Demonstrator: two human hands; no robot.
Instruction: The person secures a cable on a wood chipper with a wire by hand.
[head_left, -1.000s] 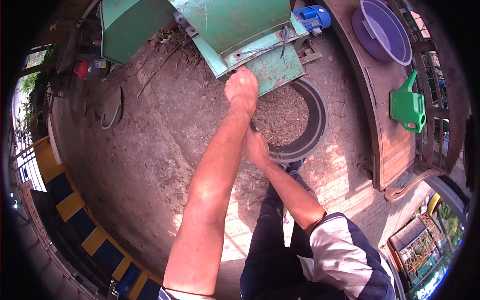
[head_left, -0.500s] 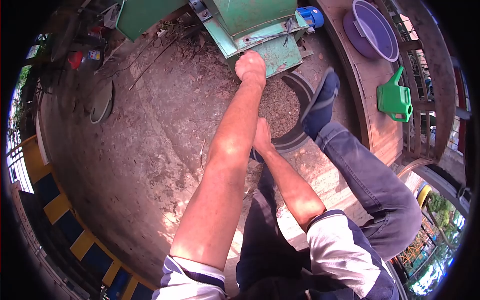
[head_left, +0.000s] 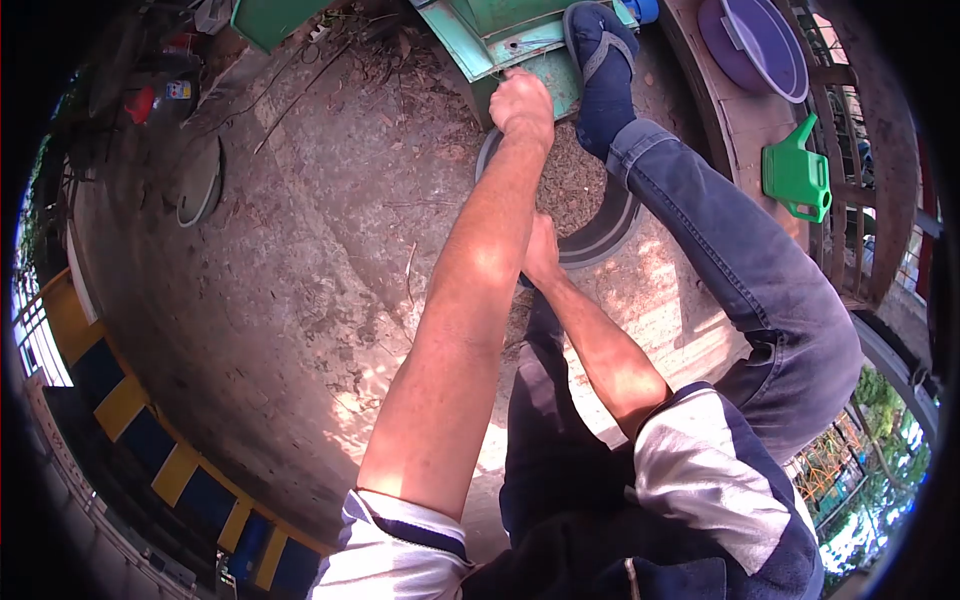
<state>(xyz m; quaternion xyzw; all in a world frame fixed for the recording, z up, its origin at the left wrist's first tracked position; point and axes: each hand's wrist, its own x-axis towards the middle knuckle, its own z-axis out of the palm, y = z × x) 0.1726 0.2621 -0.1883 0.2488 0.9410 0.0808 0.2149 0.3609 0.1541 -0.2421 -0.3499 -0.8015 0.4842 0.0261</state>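
Observation:
My left hand [head_left: 522, 102] is a closed fist at the lower edge of the green machine [head_left: 530, 45]; what lies inside its fingers is hidden. Below it, my right hand [head_left: 541, 250] is curled at the near rim of a dark round tub [head_left: 605, 235], partly screened by my left forearm. Dry chopped material [head_left: 575, 190] fills the tub, which stands under the machine. My right foot [head_left: 605, 90], in a dark sock and flip-flop, is raised in front of the machine's right side.
To the right, a purple basin [head_left: 755, 45] and a green watering can [head_left: 797, 172] rest on a ledge beside a railing. A shallow round pan [head_left: 203, 185] is on the concrete floor at left. Twigs and leaf litter lie near the machine.
My right foot has swung up and left from beside the tub to the machine's front. The view has shifted slightly; both hands keep their places at the machine and the tub.

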